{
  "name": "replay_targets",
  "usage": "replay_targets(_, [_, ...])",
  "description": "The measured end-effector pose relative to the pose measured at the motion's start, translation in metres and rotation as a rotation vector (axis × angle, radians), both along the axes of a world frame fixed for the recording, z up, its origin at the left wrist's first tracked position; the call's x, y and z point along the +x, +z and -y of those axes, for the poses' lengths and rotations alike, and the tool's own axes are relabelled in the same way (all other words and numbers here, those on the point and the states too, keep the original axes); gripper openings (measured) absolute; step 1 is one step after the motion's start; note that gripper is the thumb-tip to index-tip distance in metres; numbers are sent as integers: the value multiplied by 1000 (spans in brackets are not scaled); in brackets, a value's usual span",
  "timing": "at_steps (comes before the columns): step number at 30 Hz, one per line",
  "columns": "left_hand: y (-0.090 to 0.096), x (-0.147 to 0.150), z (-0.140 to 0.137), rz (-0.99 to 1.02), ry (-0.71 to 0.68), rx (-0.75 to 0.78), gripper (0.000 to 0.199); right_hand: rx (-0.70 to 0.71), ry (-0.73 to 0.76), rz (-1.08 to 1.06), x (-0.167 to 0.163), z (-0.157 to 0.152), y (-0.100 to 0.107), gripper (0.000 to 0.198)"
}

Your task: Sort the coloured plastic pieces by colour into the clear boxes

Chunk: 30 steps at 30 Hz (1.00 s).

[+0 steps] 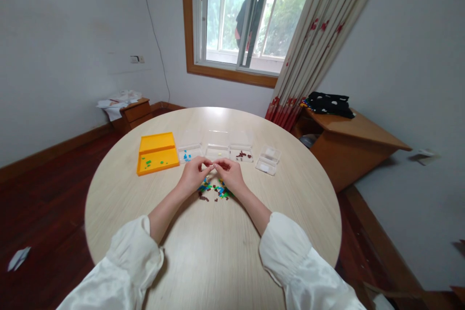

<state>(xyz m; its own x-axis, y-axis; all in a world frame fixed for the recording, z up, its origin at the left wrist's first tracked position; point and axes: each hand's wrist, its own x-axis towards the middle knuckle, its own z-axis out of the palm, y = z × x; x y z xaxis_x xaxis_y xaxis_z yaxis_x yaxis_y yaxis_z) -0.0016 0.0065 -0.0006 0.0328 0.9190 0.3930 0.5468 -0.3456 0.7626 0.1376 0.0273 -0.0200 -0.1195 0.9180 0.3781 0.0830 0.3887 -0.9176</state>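
Note:
My left hand (193, 174) and my right hand (231, 174) meet above the middle of the round table, fingertips together. Both are closed in a pinch, and whatever lies between the fingers is too small to make out. Just below them is a loose pile of tiny building bricks (223, 191) in blue, green, yellow and brown, partly hidden by my hands. A few brown bricks (204, 198) lie at the pile's near edge.
Beyond my hands stand an open yellow case (158, 147) with green bricks, a clear box (190, 147) with blue bricks, another (217, 147) with a pale piece, one (241, 147) with brown bricks, and a smaller clear box (266, 166) at right.

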Motion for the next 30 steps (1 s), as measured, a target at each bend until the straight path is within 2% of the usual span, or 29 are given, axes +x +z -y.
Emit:
replay_targets(5, [1,0,0,3,10,20,18,-7,2,-17,1,0,1,12])
replay_targets(14, [2,-1,0,7,70,5,10,-26,-92,3,8,-9,-2,11])
replay_targets(17, [3,0,0,9,76,4,9,12,-186,26,11,-17,-3,14])
replay_targets(20, [3,0,0,2,82,4,9,97,-322,52,15,-26,-5,20])
replay_targets(22, [2,-1,-1,-3,81,-1,8,153,-361,89,17,-31,-7,25])
replay_targets(28, [-2,-3,-4,-3,98,-14,12,150,-297,176,17,-35,-17,38])
replay_targets(30, [-4,-4,-5,2,103,0,14,191,-266,198,16,-32,-17,38])
